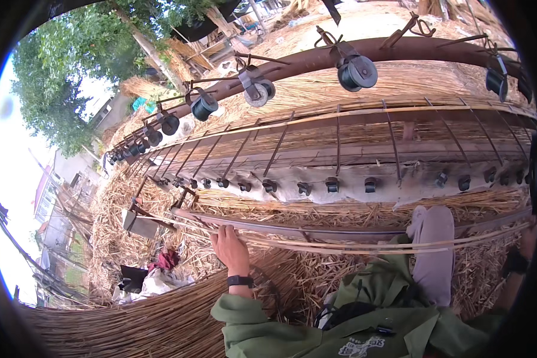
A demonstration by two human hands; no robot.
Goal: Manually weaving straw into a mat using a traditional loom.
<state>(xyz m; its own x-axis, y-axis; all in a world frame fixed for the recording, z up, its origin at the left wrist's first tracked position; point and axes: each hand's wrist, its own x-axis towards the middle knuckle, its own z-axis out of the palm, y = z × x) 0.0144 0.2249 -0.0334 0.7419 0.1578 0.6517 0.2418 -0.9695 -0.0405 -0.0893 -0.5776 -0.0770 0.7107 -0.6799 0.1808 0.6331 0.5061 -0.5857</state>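
The slender stalks (340, 246) look like dry reed, pale and smooth with a faint sheen. The curved overhead pipe (304, 65) is brown, matt, rusty-looking metal, and the thin rods (338, 143) look like dark, dull metal. A pale, wrinkled sheet (310, 190) (cloth or plastic, I cannot tell which) looks matt. The straw (119, 238) is rough; the green sleeve (244, 316) is soft, creased cloth.

A few long, slender, straw-yellow reed stalks (352, 245) are held by the left hand (230, 250) and stretched nearly crosswise toward the right hand (527, 241), slightly separated mid-length; their left ends are extended beyond the left hand.
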